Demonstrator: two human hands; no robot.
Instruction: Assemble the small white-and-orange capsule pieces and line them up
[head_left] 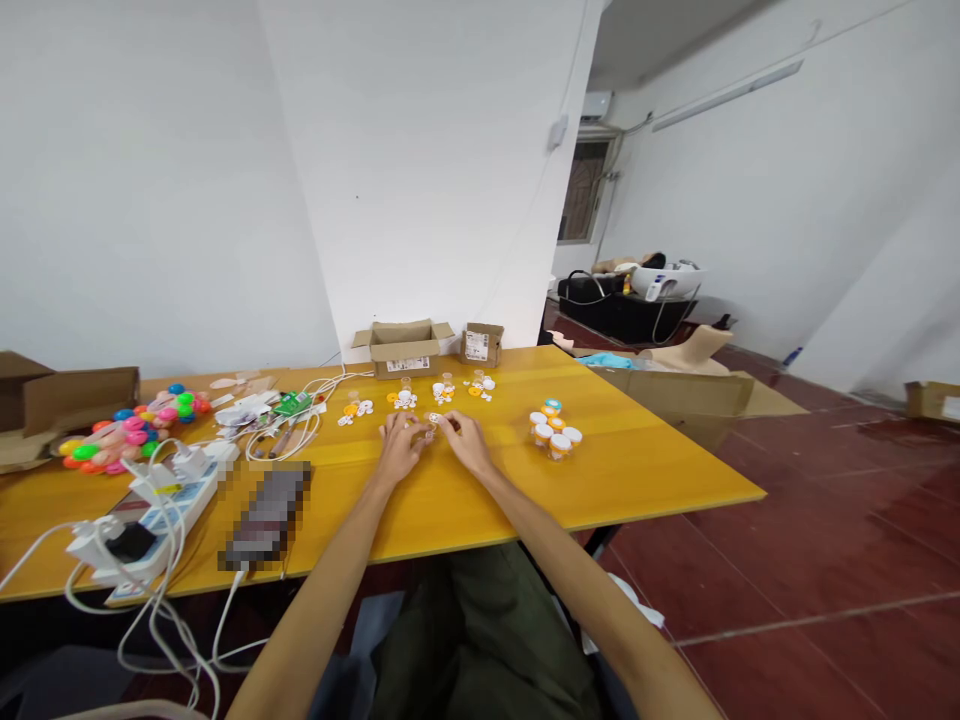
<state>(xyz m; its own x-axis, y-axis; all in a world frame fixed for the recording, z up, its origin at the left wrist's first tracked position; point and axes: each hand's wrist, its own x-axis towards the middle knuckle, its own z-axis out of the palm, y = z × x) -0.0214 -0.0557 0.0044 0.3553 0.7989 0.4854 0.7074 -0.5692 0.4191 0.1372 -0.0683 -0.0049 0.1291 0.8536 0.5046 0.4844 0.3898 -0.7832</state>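
Observation:
Over the middle of the wooden table, my left hand [400,447] and my right hand [465,443] are close together with fingers bent inward. The right fingertips pinch a small white round piece [434,418]. Just below it, a small clear cup [430,434] shows at the left fingertips, which look closed on it, though partly hidden. Beyond my hands are small clusters of white and orange pieces [405,399], with clear cups [448,380] standing among them. Right of my hands stands a group of small lidded jars [556,440], with white, orange and blue colours.
An open cardboard box [403,352] and a smaller box [482,345] stand at the back edge. On the left lie colourful balls [135,432], a power strip [161,520] with tangled white cables, and a phone [268,515]. A large carton [667,400] stands beyond the table's right side.

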